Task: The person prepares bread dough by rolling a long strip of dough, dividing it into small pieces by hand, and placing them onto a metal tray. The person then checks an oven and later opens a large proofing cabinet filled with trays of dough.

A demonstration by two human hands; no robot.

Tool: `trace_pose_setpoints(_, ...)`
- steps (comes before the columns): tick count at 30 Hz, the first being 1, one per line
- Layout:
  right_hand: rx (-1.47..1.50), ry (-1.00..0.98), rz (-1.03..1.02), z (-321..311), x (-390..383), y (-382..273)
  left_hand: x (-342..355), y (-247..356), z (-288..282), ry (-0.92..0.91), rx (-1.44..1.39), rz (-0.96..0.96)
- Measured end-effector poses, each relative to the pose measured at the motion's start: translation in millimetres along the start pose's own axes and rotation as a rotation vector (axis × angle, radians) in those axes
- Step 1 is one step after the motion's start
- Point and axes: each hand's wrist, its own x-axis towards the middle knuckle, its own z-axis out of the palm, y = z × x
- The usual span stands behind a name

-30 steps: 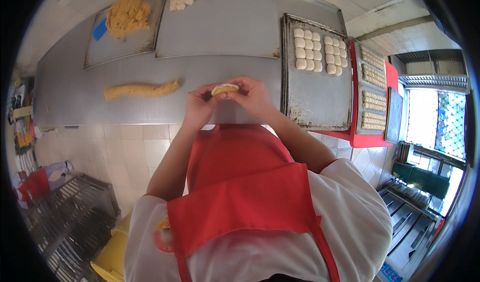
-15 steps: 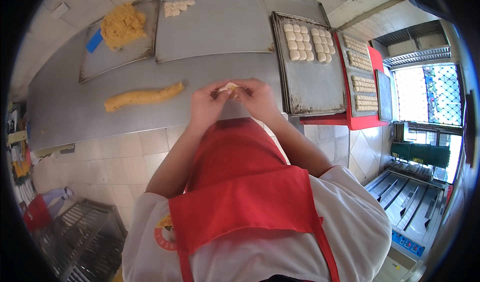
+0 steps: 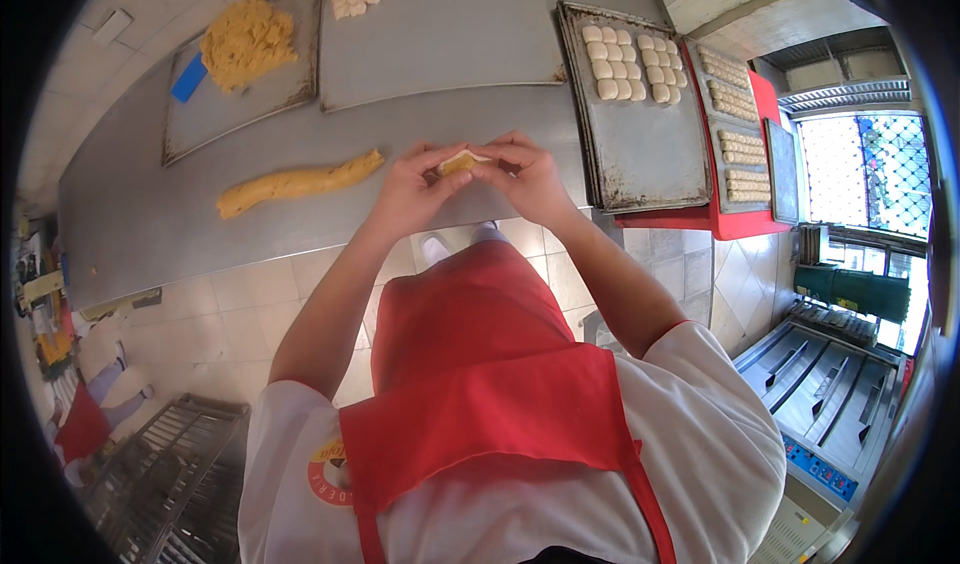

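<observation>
Between my two hands, over the table's near edge, is a small piece of white dough (image 3: 460, 161) with yellow filling in it. My left hand (image 3: 425, 182) pinches its left side, thumb in front and fingers behind. My right hand (image 3: 522, 176) grips the right side the same way, its thumb close to the filling. Left of my hands, a long roll of yellow filling (image 3: 300, 184) lies on the metal table (image 3: 140, 204). Farther back, a mound of the same yellow mass (image 3: 250, 42) rests on a tray beside a blue scraper (image 3: 188, 79).
A large tray (image 3: 440, 44) at the back holds several small dough pieces (image 3: 362, 0). At right, stacked trays (image 3: 650, 169) carry rows of dough balls (image 3: 612, 64). Beyond them, more filled trays (image 3: 742, 149) stand on a red surface (image 3: 745, 226). A metal rack (image 3: 170, 474) and another person (image 3: 85, 424) are at lower left.
The dough between my hands now shows more of its yellow filling and looks spread wider. My body has moved back a little from the table, and my shoes have come into view.
</observation>
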Motion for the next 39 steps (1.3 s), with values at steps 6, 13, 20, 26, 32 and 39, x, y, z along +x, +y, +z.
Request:
trace_pose_setpoints(6, -0.438, 0.132, -0.167, 48.1, 11.0, 66.3, 13.8, -44.3, 13.9, 0.034, 0.691, 0.081)
trace_pose_setpoints(13, -0.139, 0.229, 0.159, 68.9, -15.6, 67.8, -16.3, -60.2, 75.0, 0.069, 0.490, 0.181)
trace_pose_setpoints(20, -0.368, 0.076, -0.003, 41.0, 1.3, 74.9, -1.4, -63.8, 49.7, 0.024, 0.162, -0.020)
trace_pose_setpoints(26, -0.821, 0.039, -0.622, 59.4, 90.4, 63.1, 4.1, -67.5, 25.5, 0.612, 0.063, -0.015)
trace_pose_setpoints(32, -0.782, 0.097, -0.227, 64.4, 76.4, 73.5, 10.0, -86.5, 30.7, 0.571, 0.227, -0.049)
trace_pose_setpoints(39, -0.342, -0.304, 0.044, -9.7, 44.7, 72.7, 24.3, -65.7, 31.0, 0.220, 0.668, 0.082)
